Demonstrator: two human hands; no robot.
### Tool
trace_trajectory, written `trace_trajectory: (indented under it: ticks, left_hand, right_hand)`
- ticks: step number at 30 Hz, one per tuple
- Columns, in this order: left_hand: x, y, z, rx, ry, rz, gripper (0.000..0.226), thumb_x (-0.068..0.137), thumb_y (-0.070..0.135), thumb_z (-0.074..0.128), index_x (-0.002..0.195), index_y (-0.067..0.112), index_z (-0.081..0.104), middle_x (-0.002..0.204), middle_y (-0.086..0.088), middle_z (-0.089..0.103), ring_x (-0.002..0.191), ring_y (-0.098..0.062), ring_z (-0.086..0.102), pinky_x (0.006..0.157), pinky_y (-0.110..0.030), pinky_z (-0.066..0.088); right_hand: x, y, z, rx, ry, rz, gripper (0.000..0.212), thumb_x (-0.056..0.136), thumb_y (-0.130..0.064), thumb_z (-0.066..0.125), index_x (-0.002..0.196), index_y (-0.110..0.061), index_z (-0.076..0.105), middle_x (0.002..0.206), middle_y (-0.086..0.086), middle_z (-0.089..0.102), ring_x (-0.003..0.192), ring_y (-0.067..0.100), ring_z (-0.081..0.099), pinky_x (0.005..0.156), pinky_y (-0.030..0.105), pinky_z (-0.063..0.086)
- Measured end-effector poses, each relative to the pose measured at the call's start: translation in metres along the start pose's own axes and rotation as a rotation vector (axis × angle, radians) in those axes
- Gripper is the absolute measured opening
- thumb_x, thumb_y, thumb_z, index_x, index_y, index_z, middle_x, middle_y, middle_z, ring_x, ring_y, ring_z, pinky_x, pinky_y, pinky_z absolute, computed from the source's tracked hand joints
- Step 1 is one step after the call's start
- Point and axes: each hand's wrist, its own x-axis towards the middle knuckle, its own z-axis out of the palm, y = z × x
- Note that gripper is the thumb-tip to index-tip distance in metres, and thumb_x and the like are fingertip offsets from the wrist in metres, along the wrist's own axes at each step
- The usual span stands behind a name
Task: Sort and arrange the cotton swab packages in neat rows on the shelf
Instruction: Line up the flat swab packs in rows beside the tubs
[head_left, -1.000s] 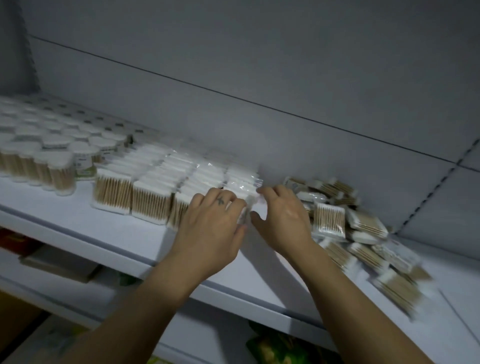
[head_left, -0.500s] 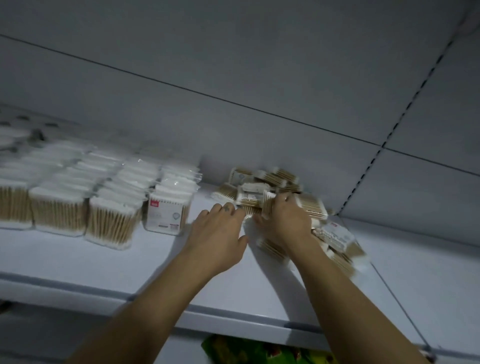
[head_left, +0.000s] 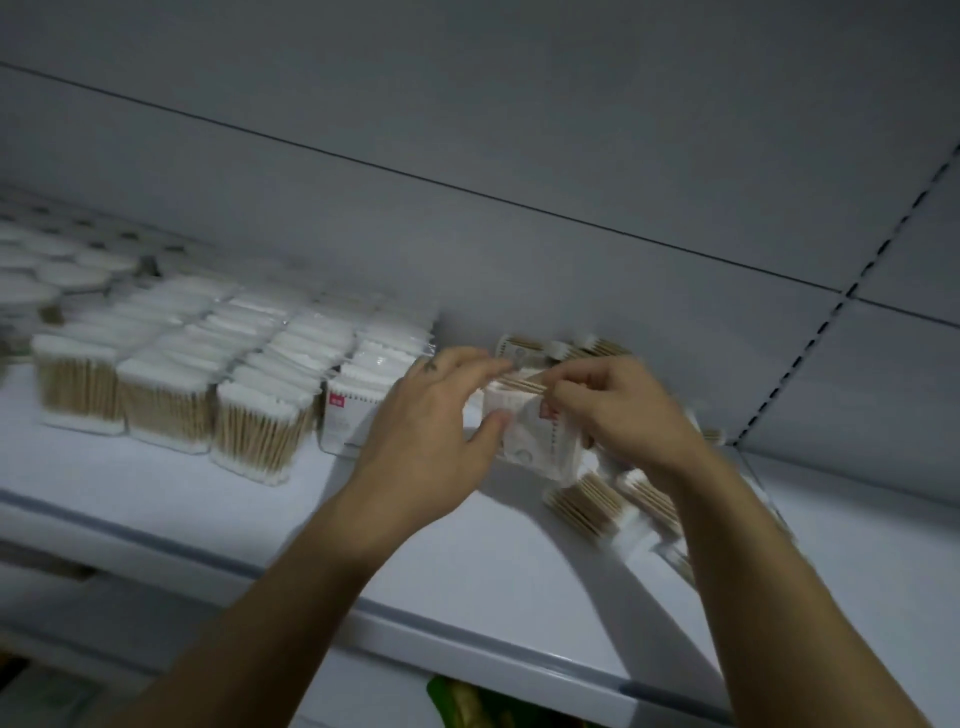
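White shelf (head_left: 156, 493) bears swab packages (head_left: 166, 400) before grey panel (head_left: 467, 130).

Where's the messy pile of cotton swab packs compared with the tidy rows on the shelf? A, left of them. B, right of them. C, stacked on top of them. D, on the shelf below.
B: the loose pile lies jumbled right of the neat rows on the shelf, and the left hand and right hand hold one pack between the two.

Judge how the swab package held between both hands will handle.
Probably light: the package sits in a fingertip hold of left hand and right hand. Its glossy wrap may be slippery. Packed sticks likely keep it stiff.
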Motion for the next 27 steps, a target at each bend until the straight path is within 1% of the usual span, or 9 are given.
trace_trajectory:
  ticks: [4,8,10,12,15,17,20,24,27]
  left_hand:
    - [-0.001,-0.008,-0.017,-0.019,-0.016,-0.051,0.031,0.088,0.035,0.065,0.118,0.035,0.061,0.115,0.018,0.059,0.106,-0.002,0.052,0.094,-0.030,0.045]
    - [-0.008,-0.018,-0.034,-0.168,0.090,-0.230,0.020,0.079,0.045,0.073,0.093,0.038,0.061,0.088,0.022,0.066,0.077,0.004,0.061,0.069,-0.028,0.053]
    - [-0.012,-0.021,-0.044,-0.136,0.112,-0.245,0.021,0.077,0.050,0.072,0.091,0.038,0.062,0.086,0.026,0.065,0.077,0.005,0.061,0.066,-0.024,0.052]
    - [-0.016,-0.024,-0.055,-0.036,0.120,-0.204,0.023,0.079,0.053,0.066,0.094,0.036,0.064,0.088,0.022,0.066,0.080,0.001,0.060,0.073,-0.030,0.052]
    - [-0.020,-0.033,-0.078,0.166,0.213,-0.127,0.021,0.088,0.041,0.061,0.106,0.031,0.064,0.104,0.015,0.064,0.095,-0.010,0.059,0.090,-0.035,0.041]
    - [-0.024,-0.043,-0.096,0.336,0.246,-0.122,0.021,0.090,0.036,0.060,0.110,0.029,0.064,0.109,0.010,0.065,0.103,-0.015,0.056,0.089,-0.033,0.028]
    - [-0.032,-0.055,-0.111,0.516,0.196,-0.123,0.018,0.090,0.034,0.059,0.105,0.029,0.066,0.106,0.008,0.067,0.105,-0.019,0.056,0.087,-0.036,0.022]
    - [-0.043,-0.065,-0.111,0.633,0.059,-0.121,0.020,0.089,0.038,0.056,0.106,0.032,0.065,0.107,0.009,0.066,0.106,-0.018,0.054,0.090,-0.039,0.024]
    - [-0.050,-0.073,-0.111,0.683,-0.037,-0.116,0.023,0.090,0.042,0.049,0.108,0.034,0.062,0.108,0.011,0.063,0.107,-0.017,0.051,0.089,-0.038,0.022]
  right_hand:
    - [0.002,-0.015,0.009,0.236,-0.039,-0.086,0.018,0.076,-0.032,0.070,0.080,-0.015,0.075,0.075,0.005,0.072,0.066,0.014,0.064,0.062,0.035,0.052]
    - [0.001,-0.026,0.019,0.437,-0.090,-0.100,0.039,0.067,-0.028,0.083,0.099,-0.009,0.070,0.092,0.011,0.074,0.085,0.032,0.071,0.081,0.047,0.057]
    - [0.000,-0.032,0.026,0.306,-0.091,-0.149,0.035,0.069,-0.016,0.083,0.101,-0.015,0.068,0.089,0.004,0.075,0.078,0.025,0.072,0.077,0.049,0.058]
    - [0.003,-0.037,0.034,0.144,-0.009,-0.164,0.034,0.069,-0.017,0.084,0.100,-0.020,0.069,0.084,-0.002,0.074,0.074,0.019,0.072,0.074,0.048,0.058]
    - [0.009,-0.041,0.042,-0.039,0.100,-0.155,0.040,0.068,-0.029,0.085,0.104,-0.024,0.069,0.085,-0.009,0.071,0.078,0.011,0.067,0.074,0.032,0.054]
    - [0.010,-0.042,0.052,-0.167,0.114,-0.177,0.040,0.069,-0.032,0.084,0.106,-0.027,0.069,0.084,-0.015,0.067,0.076,0.003,0.062,0.067,0.023,0.047]
    - [0.007,-0.046,0.080,-0.271,0.071,-0.218,0.043,0.070,-0.034,0.084,0.109,-0.034,0.066,0.083,-0.022,0.058,0.074,-0.006,0.053,0.062,0.015,0.038]
    - [0.010,-0.054,0.116,-0.344,0.062,-0.231,0.039,0.073,-0.034,0.082,0.106,-0.032,0.062,0.092,-0.017,0.059,0.086,0.009,0.058,0.075,0.029,0.046]
    - [0.018,-0.054,0.132,-0.397,0.094,-0.247,0.031,0.073,-0.032,0.080,0.100,-0.026,0.065,0.099,-0.009,0.064,0.095,0.015,0.059,0.077,0.028,0.043]
